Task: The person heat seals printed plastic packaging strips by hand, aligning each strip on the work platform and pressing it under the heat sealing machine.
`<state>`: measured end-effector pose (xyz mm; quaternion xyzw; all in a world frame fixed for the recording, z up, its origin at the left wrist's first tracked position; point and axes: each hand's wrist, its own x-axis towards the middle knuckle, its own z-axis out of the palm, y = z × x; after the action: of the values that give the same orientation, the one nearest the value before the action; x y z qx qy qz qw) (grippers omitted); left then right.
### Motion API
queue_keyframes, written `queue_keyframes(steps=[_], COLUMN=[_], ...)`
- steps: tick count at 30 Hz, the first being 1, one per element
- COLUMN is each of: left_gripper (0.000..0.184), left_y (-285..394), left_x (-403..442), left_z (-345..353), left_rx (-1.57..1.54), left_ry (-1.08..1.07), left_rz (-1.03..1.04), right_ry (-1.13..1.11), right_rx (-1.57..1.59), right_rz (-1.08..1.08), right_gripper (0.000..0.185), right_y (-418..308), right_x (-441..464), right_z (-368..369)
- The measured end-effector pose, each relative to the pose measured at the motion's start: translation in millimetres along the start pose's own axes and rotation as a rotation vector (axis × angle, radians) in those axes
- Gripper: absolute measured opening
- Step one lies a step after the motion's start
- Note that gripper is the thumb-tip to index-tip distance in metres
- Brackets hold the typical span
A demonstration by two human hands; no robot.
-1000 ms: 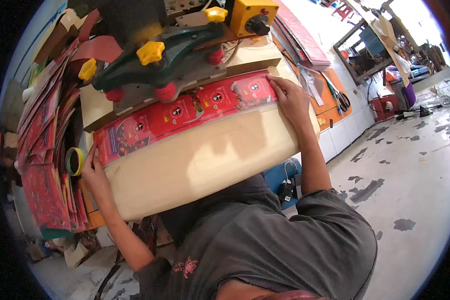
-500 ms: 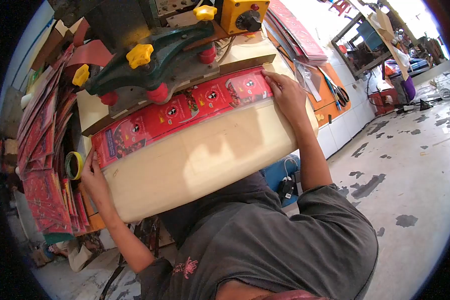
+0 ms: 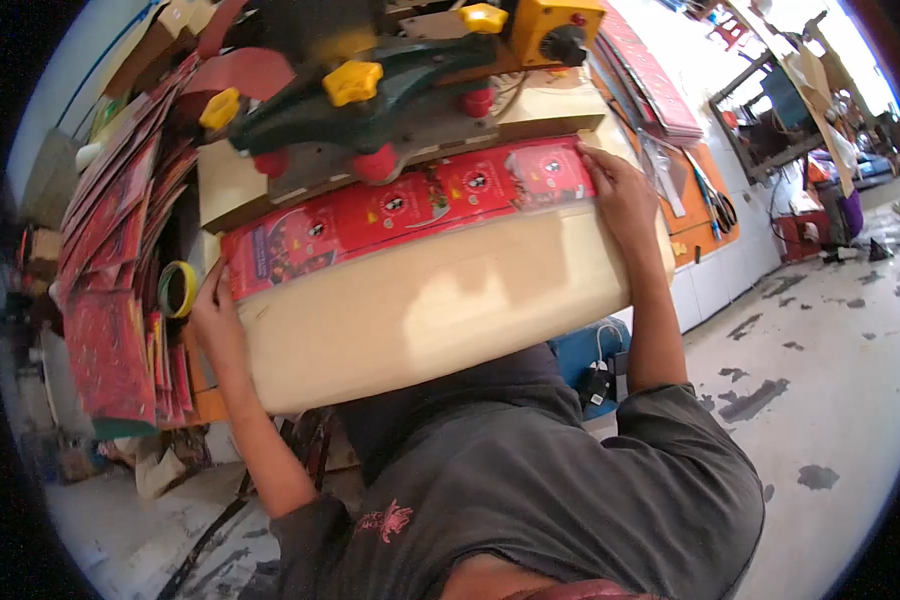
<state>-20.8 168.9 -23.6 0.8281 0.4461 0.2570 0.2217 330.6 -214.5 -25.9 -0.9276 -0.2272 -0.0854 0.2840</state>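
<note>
A blue bin or stool (image 3: 574, 352) at four o'clock bears a black adapter (image 3: 598, 384). The red strip (image 3: 355, 225) lies on a pale board (image 3: 340, 330) at twelve; left hand (image 3: 218, 318) at nine and right hand (image 3: 625, 195) at two, both partly open, touch its ends. Patchy floor (image 3: 840, 400) spreads at four.

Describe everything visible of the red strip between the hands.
The long, glossy red printed strip looks like thin plastic. It bears food pictures, round black-and-white emblems, small yellow marks and a purple panel near its left end. It lies flat, slanting across the broad cream-coloured work surface. The left hand touches one end, the right hand the other.
</note>
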Motion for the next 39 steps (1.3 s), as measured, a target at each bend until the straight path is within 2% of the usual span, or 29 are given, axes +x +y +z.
queue_keyframes(steps=[2,4,6,13,17,21,23,24,27,29,32,39], left_gripper=[0.035,0.033,0.032,0.03,0.032,0.032,0.032,0.032,0.034,0.035,0.035,0.033], left_y=[-20.5,-27.0,-15.1,-23.9,-24.3,-17.2,-20.2,-24.5,-23.4,-3.7,6.5,-9.5], left_x=[3.9,4.4,-0.1,1.7,-2.2,-7.8,-15.5,-18.5,-27.3,-36.5,-39.5,-33.8], left_z=[3.8,3.4,-0.3,5.1,4.3,-2.6,-3.7,-4.5,-2.5,-15.7,-19.8,-17.5], left_rx=[-0.104,-0.042,0.0,0.015,0.03,0.044,0.098,0.078,-0.063,-0.117,-0.23,-0.23], left_ry=[0.003,0.017,0.041,0.069,0.112,0.086,0.075,0.052,0.054,0.014,0.008,0.0], left_rz=[0.083,0.068,0.084,0.078,0.147,0.125,0.169,0.183,0.217,0.038,-0.045,-0.011], right_ry=[-0.017,-0.024,-0.014,-0.06,-0.032,-0.061,-0.156,-0.095,-0.017,-0.019,-0.011,-0.026], right_rx=[0.03,0.15,0.06,0.075,0.105,0.183,0.311,0.312,0.304,0.321,0.366,0.318], right_rz=[0.036,0.042,-0.07,0.021,-0.07,-0.088,0.05,-0.041,-0.081,-0.054,-0.083,-0.07], right_gripper=[0.03,0.031,0.033,0.035,0.035,0.034,0.034,0.033,0.03,0.029,0.028,0.028], right_y=[3.9,-4.0,3.3,-7.9,-4.8,2.6,-5.8,-2.4,9.2,1.7,1.9,-1.0], right_x=[0.8,-2.0,1.1,0.8,-0.4,-5.2,-18.3,-22.7,-32.6,-36.9,-37.1,-36.4], right_z=[2.3,-0.4,1.1,-4.1,-5.2,-11.2,-22.5,-21.8,-18.0,-19.7,-16.6,-17.9])
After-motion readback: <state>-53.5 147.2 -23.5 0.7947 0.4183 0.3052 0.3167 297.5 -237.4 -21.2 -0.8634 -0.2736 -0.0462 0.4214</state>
